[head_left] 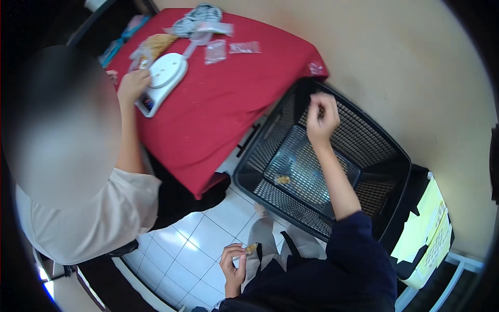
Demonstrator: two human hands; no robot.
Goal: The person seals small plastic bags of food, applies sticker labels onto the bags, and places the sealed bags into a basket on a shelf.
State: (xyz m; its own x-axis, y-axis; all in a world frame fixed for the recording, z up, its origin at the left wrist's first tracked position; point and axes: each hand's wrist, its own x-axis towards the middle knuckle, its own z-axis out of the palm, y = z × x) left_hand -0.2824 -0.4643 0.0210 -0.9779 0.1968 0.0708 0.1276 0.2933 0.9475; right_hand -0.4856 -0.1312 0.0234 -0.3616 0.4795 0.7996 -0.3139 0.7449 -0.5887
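Pale floor tiles (197, 249) and a plain beige wall (416, 57) frame the scene, with a red-clothed surface (208, 114) at the far left. One black mesh basket (377, 136) stands right of it, open at the top.

The right hand (322, 118) hangs over the basket, its fingers curled inward; motion blur covers them, so I cannot tell how far they are closed or whether they hold anything. At the near edge, the left hand (234, 266) pinches one small yellowish piece (251, 248) between thumb and fingers, held close together, the piece partly covered by them. One similar yellowish clump (282, 180) lies on the basket's floor, toward its left — too small to make out in detail.

On the surface sit one white scale (167, 70), its display hard to read, and one bag of yellow-brown pieces (158, 46), partly hidden behind a co-worker's hand (134, 85) at the scale's left edge. Two clear packets (215, 52) lie right of the scale, beside one patterned bundle (200, 17) at the far edge. The co-worker's other hand is mostly hidden — only a sliver shows. Yellow sheets (429, 229) lie at the right, overlapping too much to count.
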